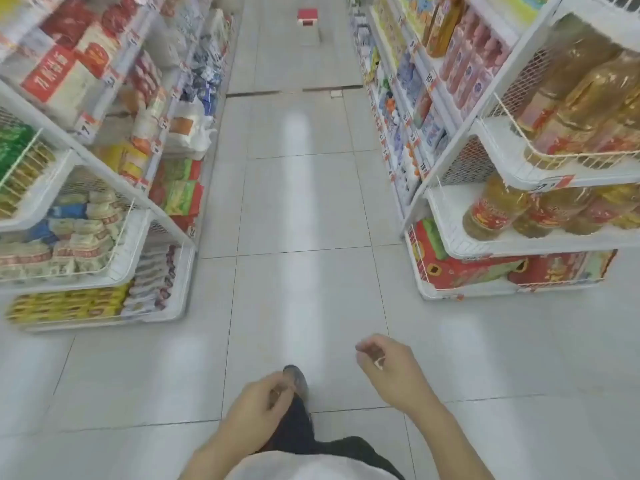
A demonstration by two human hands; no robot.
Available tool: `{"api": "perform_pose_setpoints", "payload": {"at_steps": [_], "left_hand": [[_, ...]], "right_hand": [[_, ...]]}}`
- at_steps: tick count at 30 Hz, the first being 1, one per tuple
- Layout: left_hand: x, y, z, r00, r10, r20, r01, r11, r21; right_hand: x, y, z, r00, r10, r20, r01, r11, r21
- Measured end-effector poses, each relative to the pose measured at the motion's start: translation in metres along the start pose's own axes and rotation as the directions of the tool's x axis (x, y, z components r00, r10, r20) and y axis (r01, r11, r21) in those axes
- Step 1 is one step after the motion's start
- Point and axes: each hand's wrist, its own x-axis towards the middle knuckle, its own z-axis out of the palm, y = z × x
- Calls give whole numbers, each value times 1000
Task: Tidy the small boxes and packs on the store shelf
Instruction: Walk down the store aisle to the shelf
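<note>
A person stands in a store aisle on a pale grey tiled floor point(294, 202), looking down its length. Two bare hands show at the bottom of the view. The left hand point(263, 400), at about 6 o'clock, has its fingers loosely curled and its grip holds nothing. The right hand point(388, 365), at about 5 o'clock, is likewise loosely curled; a small pale speck sits by its fingers, too blurred to tell what it is. One grey shoe point(296, 379) shows just beyond the left hand, above a dark trouser leg point(298, 431) and the hem of a white shirt point(294, 465).

Two white metal shelf units flank the aisle. The left shelf unit point(114, 174), from 8 to 11 o'clock, carries the small packs: pale stacked packs in a wire-fronted tier point(79, 237), yellow flat packs on the bottom tier point(69, 306), and red-and-green bags point(180, 192) further along. They are too many and too blurred to count. The right shelf unit point(460, 161), from 1 to 4 o'clock, holds amber oil bottles with red labels point(495, 209) on two tiers, about three plain in the lower row, and red printed boxes point(460, 268) at the bottom.

At 12 o'clock, far down the aisle, stands one red-and-white stool-like object point(307, 17), well apart from both hands.
</note>
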Motion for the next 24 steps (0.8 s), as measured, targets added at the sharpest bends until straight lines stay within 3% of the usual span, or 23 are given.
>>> {"api": "perform_pose_setpoints", "payload": {"at_steps": [8,20,24], "left_hand": [[115,18,-71,999,-48,13,49,994,-100],[351,98,-229,990,120,69,-120,993,-4],[442,127,-263,983,154,99,-162,984,77]], "right_hand": [[147,-49,-13,998,-14,60,18,998,-63],[318,-110,-80,974,217,-59,-219,975,-35],[397,-117,-106,974,220,-58,-224,972,-70]]}}
